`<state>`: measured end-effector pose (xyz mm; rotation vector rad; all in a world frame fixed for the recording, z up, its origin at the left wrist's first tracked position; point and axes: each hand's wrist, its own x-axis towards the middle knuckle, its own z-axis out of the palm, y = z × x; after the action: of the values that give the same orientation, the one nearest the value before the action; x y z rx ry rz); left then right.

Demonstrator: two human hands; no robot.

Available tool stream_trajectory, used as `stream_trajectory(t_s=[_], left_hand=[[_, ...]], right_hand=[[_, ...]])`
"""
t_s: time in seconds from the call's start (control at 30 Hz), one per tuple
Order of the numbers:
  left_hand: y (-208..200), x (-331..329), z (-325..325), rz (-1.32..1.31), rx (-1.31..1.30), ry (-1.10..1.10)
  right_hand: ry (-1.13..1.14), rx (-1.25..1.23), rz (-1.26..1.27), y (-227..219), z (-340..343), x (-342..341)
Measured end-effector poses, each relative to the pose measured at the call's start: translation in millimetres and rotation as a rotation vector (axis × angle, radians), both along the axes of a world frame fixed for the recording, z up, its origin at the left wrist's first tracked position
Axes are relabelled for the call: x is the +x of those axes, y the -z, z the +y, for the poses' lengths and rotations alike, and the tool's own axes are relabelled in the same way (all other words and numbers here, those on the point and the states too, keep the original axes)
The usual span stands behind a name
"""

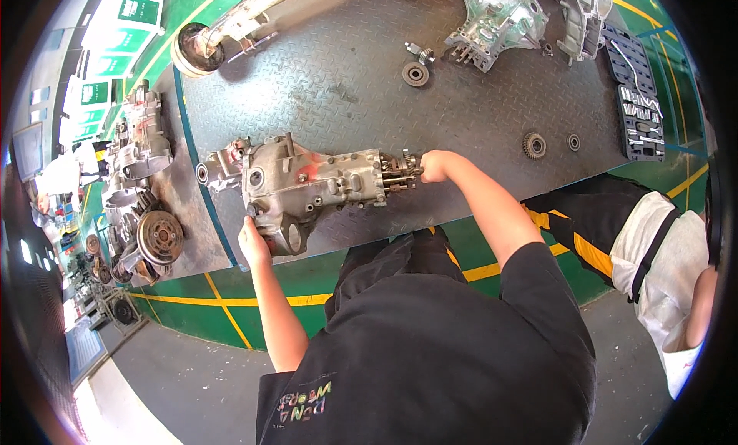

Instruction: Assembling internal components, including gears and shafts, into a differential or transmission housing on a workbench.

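Observation:
A grey metal gearbox housing with reddish stains lies lengthwise on the steel-topped table, just in front of me. From its right end, gears and shafts stick out. My right hand is closed at the tip of these shafts, its fingers curled around the end and partly hidden. At the housing's near left corner, my left hand grips the edge beside a round opening, thumb upward. Its other fingers are mostly out of sight behind the casting.
Loose gears and a bearing ring lie on the tread-plate table. Another gearbox casing stands at the far side, near an open socket set. More gearbox parts fill a left-hand table. A person stands close on my right.

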<state>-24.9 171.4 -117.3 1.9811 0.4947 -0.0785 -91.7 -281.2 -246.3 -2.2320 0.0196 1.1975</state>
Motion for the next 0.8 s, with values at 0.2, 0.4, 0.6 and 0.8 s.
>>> stream_trajectory(t_s=[0.2, 0.4, 0.6, 0.8], left_hand=[[4, 0, 5, -0.068, 0.059, 0.009], [-8, -1, -9, -0.013, 0.047, -0.038], [-8, -1, -8, -0.032, -0.001, 0.01], [-5, -2, -5, -0.057, 0.028, -0.046]], right_hand=[[0.221, -0.088, -0.482, -24, 11, -41], [0.293, 0.072, -0.826, -33, 25, -45], [0.29, 0.134, -0.801, -25, 24, -44], [0.319, 0.138, -0.815, -32, 29, -49]])
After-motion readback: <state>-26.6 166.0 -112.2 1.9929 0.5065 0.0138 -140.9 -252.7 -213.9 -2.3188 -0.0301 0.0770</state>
